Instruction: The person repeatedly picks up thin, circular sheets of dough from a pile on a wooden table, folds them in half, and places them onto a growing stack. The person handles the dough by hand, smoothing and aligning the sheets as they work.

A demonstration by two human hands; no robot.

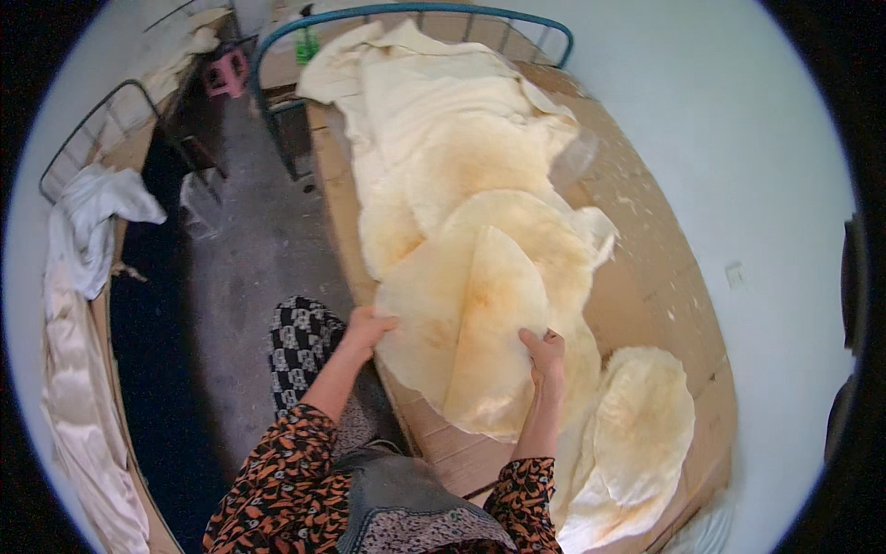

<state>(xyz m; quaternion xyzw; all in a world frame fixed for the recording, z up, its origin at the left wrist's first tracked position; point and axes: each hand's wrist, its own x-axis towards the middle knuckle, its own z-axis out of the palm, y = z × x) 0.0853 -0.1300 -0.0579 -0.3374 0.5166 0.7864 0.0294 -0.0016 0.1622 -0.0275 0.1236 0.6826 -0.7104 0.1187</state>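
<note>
A rounded, cream-coloured piece of hide or fleece [422,311] with yellowish patches hangs between my two hands. My left hand [368,331] pinches its left edge, thumb on top. On the opposite edge, my right hand [543,352] grips it with curled fingers. A fold or overlapping edge runs down the piece's middle. Under and beyond it, larger cream hides [457,131] lie spread in a stack, their edges irregular. To the right of my right hand rests a smaller oval piece [644,415] on top of another pale layer.
The hides lie on a cardboard-covered bed [644,277] with a blue metal headboard [415,8]. A white wall [734,173] borders the right side. Across the grey floor [256,242], another bed frame [97,118] carries pale cloth [90,388]. A pink stool [227,73] stands farther back.
</note>
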